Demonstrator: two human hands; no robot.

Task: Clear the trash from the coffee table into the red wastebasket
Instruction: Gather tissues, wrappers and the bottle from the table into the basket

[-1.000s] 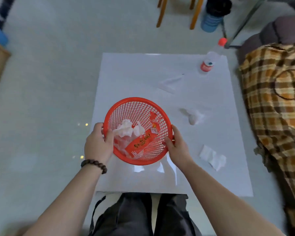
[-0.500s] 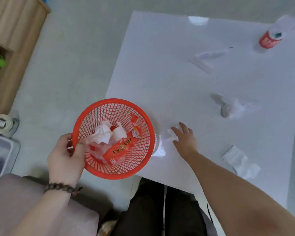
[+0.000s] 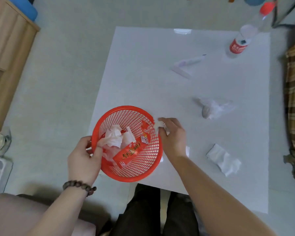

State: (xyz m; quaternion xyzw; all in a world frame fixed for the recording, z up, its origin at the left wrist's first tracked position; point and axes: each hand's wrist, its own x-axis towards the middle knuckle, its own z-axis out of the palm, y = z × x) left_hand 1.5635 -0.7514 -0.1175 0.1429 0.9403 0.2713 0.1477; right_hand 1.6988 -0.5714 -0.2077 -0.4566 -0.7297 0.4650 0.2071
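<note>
**Head view: tissue at the basket rim**

Head camera looks down on a white coffee table (image 3: 143, 68) and a red mesh wastebasket (image 3: 128, 143), which is held over the table's near left corner and tilted so its round mouth faces up and toward the person. The left hand (image 3: 83, 159) grips the basket's near left rim, thumb hooked inside the mesh and fingers outside; a bead bracelet (image 3: 79, 185) circles that wrist. Inside the basket lie crumpled white tissues (image 3: 113, 138) and a red snack wrapper (image 3: 131, 151), whose long axis runs from the near left up to the far right, its torn end toward the far rim.

The right hand (image 3: 173, 136) is at the basket's right rim, fingers curled and pinching a crumpled white tissue (image 3: 158, 125) that touches the rim's outer edge.

More trash lies on the table. A flattened white tissue (image 3: 223, 159) sits to the right of the right hand, well apart from it. A clear plastic bag (image 3: 213, 108) lies crumpled farther back. A long clear wrapper (image 3: 187, 64) lies beyond that, its length running from near left to far right. A clear plastic bottle (image 3: 245, 38) with a red label and red cap stands at the far right corner.
</note>
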